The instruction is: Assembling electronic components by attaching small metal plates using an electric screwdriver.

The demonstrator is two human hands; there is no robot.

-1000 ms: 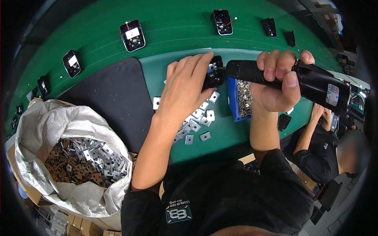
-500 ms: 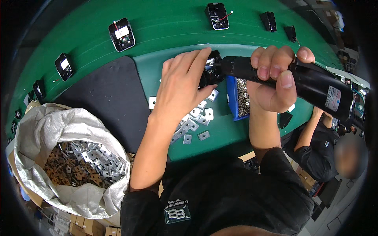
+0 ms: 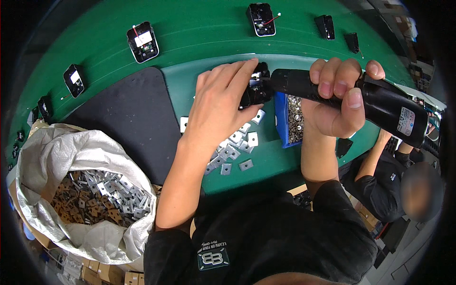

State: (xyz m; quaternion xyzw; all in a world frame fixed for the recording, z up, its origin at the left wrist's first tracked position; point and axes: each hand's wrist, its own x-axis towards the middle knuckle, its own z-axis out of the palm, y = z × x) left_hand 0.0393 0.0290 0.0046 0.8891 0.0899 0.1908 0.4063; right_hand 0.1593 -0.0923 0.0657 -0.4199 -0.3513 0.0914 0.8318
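Note:
My left hand [image 3: 219, 97] grips a small black plastic housing [image 3: 255, 96] from its left side, thumb at the near edge and fingers over the far side. A shiny metal piece shows inside the housing. A black electric screwdriver [image 3: 392, 107] lies nearly level in my right hand [image 3: 339, 104], its fingers wrapped round the body. The screwdriver's nose points left at the housing, with its bit reaching toward the metal piece; whether they touch cannot be made out. Square metal plates with a centre hole [image 3: 232, 151] lie loose beside my left wrist.
A blue bin of screws [image 3: 281, 126] stands below the screwdriver. At the left are a black mat [image 3: 128, 114] and a white woven sack [image 3: 42, 190] of metal plates. Black device shells [image 3: 143, 42] sit along the green belt [image 3: 199, 28]. Another person [image 3: 380, 180] works at the right.
The screwdriver and my right hand have shifted slightly right, widening the gap to the housing. On the belt, shells at the left have moved a little further left. My left hand keeps its hold.

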